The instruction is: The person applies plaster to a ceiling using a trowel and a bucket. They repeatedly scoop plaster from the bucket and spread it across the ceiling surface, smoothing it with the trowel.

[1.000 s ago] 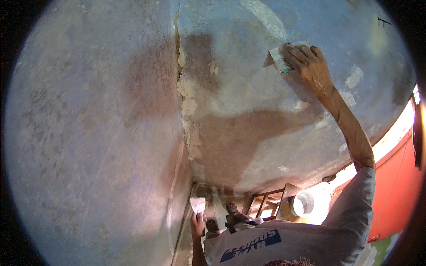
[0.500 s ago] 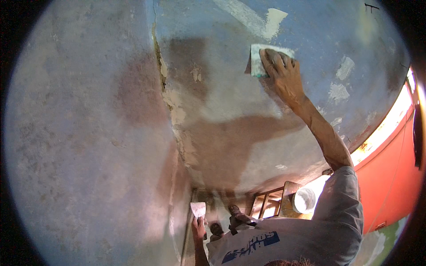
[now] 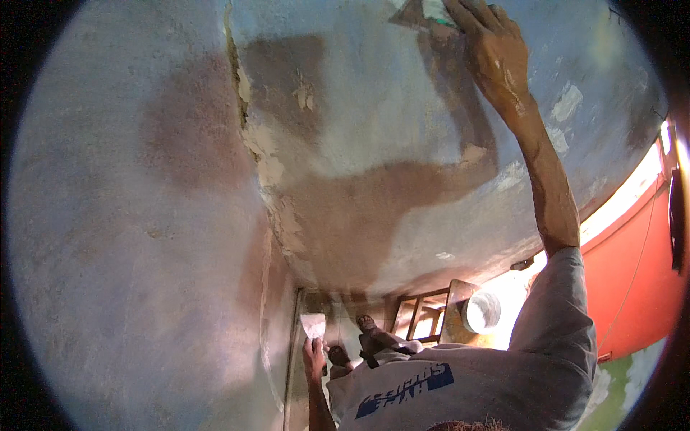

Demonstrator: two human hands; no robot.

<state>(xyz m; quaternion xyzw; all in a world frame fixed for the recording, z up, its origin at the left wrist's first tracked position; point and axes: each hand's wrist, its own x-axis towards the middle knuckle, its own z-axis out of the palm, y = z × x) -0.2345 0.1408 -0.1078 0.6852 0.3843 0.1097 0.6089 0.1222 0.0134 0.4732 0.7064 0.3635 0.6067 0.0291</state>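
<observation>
The right hand (image 3: pixel 492 50) is pressing a trowel (image 3: pixel 424 11) flat against the wall (image 3: pixel 374 144); even pressure would be smoothing best. The left hand (image 3: pixel 314 353) is gripping a scraper (image 3: pixel 313 325).

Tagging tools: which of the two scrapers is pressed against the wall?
The scraper in the raised right hand, flat on the wall. The left hand's scraper hangs low, off it.

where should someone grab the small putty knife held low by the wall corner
Best by the handle, from below. The small putty knife points up: its pale, wide blade sits on top, and the left hand already wraps the handle beneath it. The blade looks thin and coated, so it is probably a poor grip. The right hand presses another tool high on the wall.
</observation>
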